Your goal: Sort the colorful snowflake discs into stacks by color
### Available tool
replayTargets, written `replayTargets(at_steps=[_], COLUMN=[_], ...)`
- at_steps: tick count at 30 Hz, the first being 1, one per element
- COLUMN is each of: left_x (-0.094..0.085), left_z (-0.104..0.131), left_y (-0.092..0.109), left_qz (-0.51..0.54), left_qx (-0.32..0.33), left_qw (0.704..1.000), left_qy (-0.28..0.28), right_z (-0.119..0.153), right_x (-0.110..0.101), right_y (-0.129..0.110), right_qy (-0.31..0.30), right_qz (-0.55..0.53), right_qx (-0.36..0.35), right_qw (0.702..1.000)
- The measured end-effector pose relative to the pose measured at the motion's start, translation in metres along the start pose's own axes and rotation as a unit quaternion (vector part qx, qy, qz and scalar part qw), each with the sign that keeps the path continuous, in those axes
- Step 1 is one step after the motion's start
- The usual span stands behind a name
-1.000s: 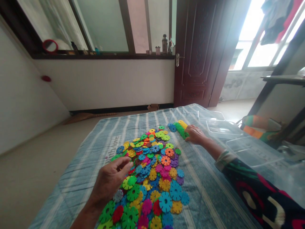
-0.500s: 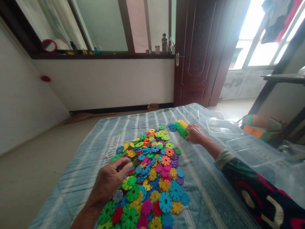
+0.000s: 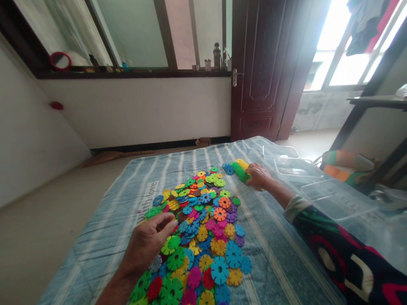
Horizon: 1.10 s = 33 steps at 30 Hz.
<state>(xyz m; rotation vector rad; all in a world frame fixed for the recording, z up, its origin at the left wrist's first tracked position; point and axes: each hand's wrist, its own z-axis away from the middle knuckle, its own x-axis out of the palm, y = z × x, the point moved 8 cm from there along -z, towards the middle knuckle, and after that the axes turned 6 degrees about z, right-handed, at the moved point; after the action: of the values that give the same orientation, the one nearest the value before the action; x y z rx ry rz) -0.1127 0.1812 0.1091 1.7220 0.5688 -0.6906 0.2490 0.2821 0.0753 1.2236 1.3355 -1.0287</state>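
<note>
A pile of notched plastic flower discs (image 3: pixel 193 228) in many colours lies spread over the striped bed cover. My left hand (image 3: pixel 149 237) hovers over the pile's left side, thumb and fingers pinched together; anything between them is hidden. Beyond the pile, my right hand (image 3: pixel 259 176) closes round the near end of a row of green discs (image 3: pixel 240 172) stacked face to face. Alongside it lies a row of yellow discs (image 3: pixel 242 163), partly covered by my fingers. Blue discs (image 3: pixel 228 169) sit just left of the green row.
Clear plastic boxes (image 3: pixel 297 168) stand along the right side of the striped bed cover (image 3: pixel 270 237). Past the far edge are a brown door (image 3: pixel 260 72) and a ledge (image 3: pixel 136 74) carrying a flask, cups and a round red mirror. A dark shelf (image 3: pixel 378 101) juts in at right.
The view has shifted slightly. A bit of yellow now shows beneath my right hand, which stays at the green row. My left hand keeps its pinch over the pile.
</note>
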Motion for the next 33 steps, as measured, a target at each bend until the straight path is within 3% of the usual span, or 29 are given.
replayTargets(at_steps=[10, 16, 23, 33], left_x=[-0.006, -0.023, -0.018, -0.013], left_z=[-0.001, -0.003, -0.003, -0.002], left_y=[0.000, -0.012, -0.013, -0.012], left_qz=[-0.003, -0.007, 0.005, 0.003], left_qx=[-0.003, -0.036, -0.022, -0.035], left_qw=[1.000, 0.997, 0.998, 0.999], left_qy=[0.014, 0.062, 0.056, 0.033], right_z=[0.005, 0.003, -0.009, -0.009], right_x=[-0.003, -0.009, -0.008, -0.009], right_y=[-0.002, -0.019, -0.023, -0.020], right_qy=[-0.002, -0.013, -0.057, -0.049], right_qz=[-0.007, 0.017, 0.034, 0.018], right_qx=[-0.001, -0.074, -0.091, -0.095], right_qw=[1.000, 0.997, 0.994, 0.994])
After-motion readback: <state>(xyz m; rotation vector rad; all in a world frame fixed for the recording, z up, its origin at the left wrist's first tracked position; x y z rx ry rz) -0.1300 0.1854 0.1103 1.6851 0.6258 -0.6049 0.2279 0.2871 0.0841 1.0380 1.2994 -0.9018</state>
